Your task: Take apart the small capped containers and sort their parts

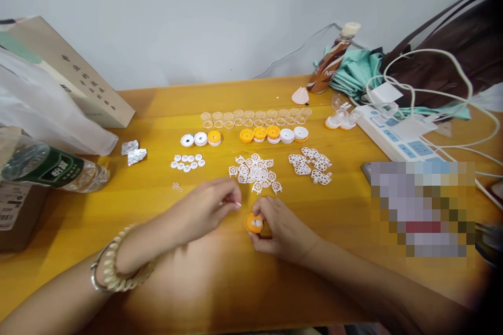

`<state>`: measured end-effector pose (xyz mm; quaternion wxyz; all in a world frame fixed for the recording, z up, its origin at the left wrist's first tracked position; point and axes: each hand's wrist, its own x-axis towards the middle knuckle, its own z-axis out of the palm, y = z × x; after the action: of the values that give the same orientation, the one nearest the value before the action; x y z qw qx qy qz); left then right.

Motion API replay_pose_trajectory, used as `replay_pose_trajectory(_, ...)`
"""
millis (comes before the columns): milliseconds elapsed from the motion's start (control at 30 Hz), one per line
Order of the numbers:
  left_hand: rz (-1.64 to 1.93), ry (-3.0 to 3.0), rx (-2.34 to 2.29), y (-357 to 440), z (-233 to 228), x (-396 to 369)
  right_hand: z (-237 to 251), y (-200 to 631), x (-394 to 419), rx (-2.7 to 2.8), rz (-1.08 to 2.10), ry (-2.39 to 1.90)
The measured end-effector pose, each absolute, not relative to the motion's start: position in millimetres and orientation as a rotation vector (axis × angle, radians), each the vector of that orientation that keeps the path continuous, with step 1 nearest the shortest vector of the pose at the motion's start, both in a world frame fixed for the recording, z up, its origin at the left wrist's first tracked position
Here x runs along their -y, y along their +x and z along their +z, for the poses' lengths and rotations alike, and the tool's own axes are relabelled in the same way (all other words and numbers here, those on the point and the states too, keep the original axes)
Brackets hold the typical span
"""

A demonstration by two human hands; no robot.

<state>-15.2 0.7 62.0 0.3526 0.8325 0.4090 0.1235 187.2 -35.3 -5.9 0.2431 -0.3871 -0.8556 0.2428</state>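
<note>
My right hand (273,227) grips a round orange cap (249,226) by its edge, close to the table. Inside that cap sit small white round pieces. Up and to the left, my left hand (222,199) pinches a small white piece (238,204); its exact kind is too small to tell. Beyond both hands lies a pile of white spoked plastic wheels (257,171), with a second group of them (310,165) to the right. Small white round caps (187,162) lie in rows at the left, and tiny pale rings (177,187) rest nearer me.
Clear plastic cups (255,118) line up behind orange and white round caps (260,134). On the right are a power strip (401,136), cables, a blurred-out object and a brown drink bottle (330,63). A water bottle (55,167), crumpled foil (134,153) and a box occupy the left.
</note>
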Motion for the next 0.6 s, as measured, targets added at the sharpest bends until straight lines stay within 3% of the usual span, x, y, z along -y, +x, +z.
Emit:
replay_pose_trajectory(133,0.189,2.256,-1.199,-37,76,-19,-3,189,35,2.348,0.7,-1.06)
replay_pose_trajectory(333,0.013,2.402,-1.28,-52,59,-33,-1,189,34,2.353,0.723,-1.051)
replay_pose_trajectory(600,0.007,2.39,-1.234,-50,55,-34,-1,189,34,2.382,0.692,-1.047)
